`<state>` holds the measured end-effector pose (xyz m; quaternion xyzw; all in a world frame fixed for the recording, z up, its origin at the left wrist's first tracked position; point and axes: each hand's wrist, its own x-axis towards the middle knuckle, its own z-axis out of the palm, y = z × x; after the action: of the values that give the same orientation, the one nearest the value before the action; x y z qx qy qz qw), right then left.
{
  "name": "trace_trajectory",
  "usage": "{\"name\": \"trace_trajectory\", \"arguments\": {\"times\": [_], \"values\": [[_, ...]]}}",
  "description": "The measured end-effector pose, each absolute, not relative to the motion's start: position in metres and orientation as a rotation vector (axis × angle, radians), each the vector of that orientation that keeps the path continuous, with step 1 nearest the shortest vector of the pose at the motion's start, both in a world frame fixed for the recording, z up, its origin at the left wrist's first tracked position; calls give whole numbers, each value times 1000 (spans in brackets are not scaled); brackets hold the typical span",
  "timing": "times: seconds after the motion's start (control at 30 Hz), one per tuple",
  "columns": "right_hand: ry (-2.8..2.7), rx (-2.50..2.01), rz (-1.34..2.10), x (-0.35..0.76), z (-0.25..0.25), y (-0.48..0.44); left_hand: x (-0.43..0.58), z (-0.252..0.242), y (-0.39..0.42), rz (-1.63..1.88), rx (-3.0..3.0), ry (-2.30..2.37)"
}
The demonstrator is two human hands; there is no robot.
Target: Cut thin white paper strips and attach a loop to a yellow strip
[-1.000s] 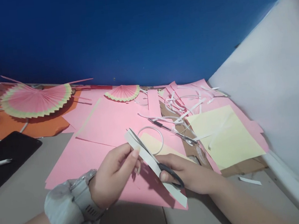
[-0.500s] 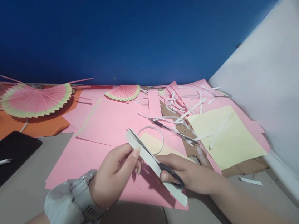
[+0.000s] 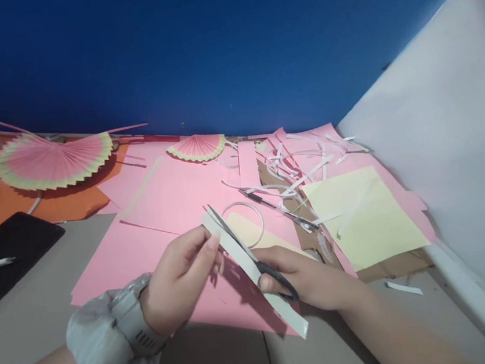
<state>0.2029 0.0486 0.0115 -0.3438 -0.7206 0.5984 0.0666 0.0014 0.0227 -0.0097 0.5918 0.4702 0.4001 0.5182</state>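
My left hand (image 3: pixel 187 273) pinches a pale paper strip (image 3: pixel 241 259) near its upper end, thumb on top. The strip slants down to the right across the middle of the head view. Black-handled scissors (image 3: pixel 275 277) are in my right hand (image 3: pixel 299 275), thumb and fingers through or around the handles. Their blades lie along the strip's right edge, slightly parted at the tips. Beneath both hands are pink paper sheets (image 3: pixel 114 252). A thin white ring (image 3: pixel 260 218) of paper or cord lies just beyond the blades, over a cream sheet.
Pleated pink-and-yellow paper fans (image 3: pixel 58 159) lie at the back left, over orange paper (image 3: pixel 74 210). A dark tablet (image 3: pixel 18 248) with a white pen is at left. Curled offcuts (image 3: pixel 293 167), a black pen (image 3: pixel 262 200) and a yellow sheet (image 3: pixel 365 220) are at right. Walls border the back and right.
The blade tips are a little farther apart from the strip's upper end. My left hand has shifted slightly left and up; the whole view has moved slightly.
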Motion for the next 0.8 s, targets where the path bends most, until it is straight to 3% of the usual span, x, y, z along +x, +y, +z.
{"name": "trace_trajectory", "arguments": {"times": [0.8], "values": [[-2254, -1040, 1711, 206, 8, 48, 1, -12, 25, 896, 1437, 1086]]}}
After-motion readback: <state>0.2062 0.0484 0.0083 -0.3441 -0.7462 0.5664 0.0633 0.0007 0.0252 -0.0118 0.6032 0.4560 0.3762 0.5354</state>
